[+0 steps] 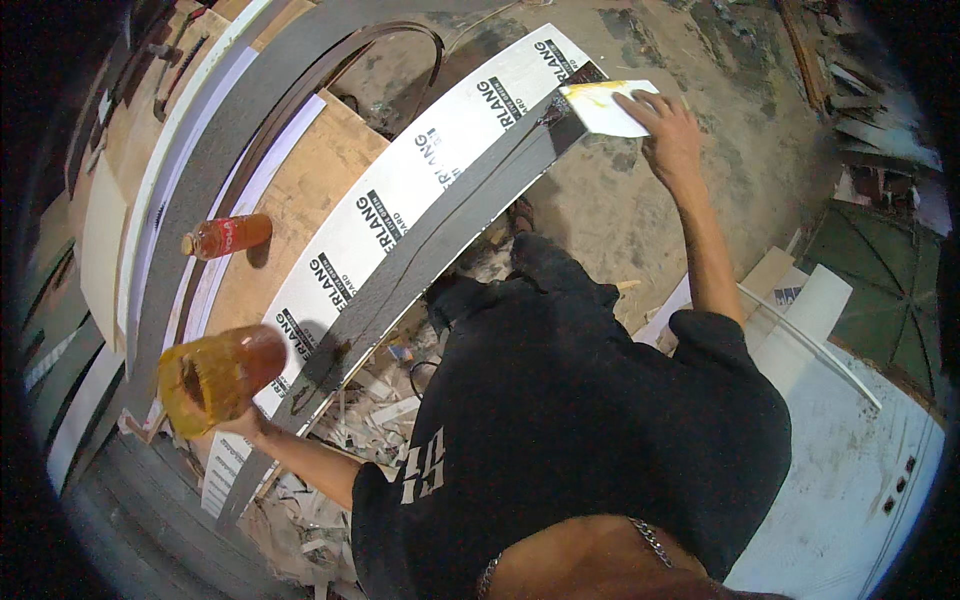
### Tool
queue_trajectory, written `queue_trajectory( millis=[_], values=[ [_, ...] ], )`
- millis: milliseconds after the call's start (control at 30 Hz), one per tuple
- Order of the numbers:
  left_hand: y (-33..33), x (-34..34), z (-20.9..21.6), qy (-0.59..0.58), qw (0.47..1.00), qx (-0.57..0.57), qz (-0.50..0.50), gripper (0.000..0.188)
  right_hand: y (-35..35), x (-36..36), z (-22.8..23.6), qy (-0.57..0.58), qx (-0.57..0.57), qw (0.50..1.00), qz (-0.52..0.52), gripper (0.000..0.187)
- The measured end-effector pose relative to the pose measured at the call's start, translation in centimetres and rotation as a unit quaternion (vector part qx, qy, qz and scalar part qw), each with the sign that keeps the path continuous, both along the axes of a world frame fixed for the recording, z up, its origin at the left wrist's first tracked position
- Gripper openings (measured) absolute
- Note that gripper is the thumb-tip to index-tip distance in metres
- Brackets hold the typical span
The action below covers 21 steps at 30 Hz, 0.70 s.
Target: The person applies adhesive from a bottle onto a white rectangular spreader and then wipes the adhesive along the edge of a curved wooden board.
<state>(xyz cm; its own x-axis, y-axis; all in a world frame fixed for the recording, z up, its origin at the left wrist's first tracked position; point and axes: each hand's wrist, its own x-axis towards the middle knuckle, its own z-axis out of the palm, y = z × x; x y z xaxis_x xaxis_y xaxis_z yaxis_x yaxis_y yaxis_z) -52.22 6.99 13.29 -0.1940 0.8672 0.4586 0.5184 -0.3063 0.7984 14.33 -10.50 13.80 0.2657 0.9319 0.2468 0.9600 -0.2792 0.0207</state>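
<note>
At left, container (225,372) crosswise, mouth leftward

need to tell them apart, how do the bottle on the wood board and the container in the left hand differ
The bottle rests on the brown wood board; the container is held in the left hand. The bottle is slim with a narrow neck, the container broader. The bottle wears a red label, while the container is smeared with yellow. Both show a reddish-amber colour.
</note>
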Motion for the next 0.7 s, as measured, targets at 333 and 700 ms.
queue_trajectory(
  millis=[333, 700],
  values=[
    [-1.5, 34.4, 3.4, 0.185, 0.866, -0.244, -0.395, 0.074, 2.4, 8.4, -4.7, -0.042, -0.042, 0.992, 0.11, 0.054],
    [0.6, 46.3, 0.7, 0.389, 0.768, -0.271, -0.431, 0.077, 2.6, 10.1, -5.4, 0.023, -0.065, 0.989, 0.131, 0.07]
  ],
)
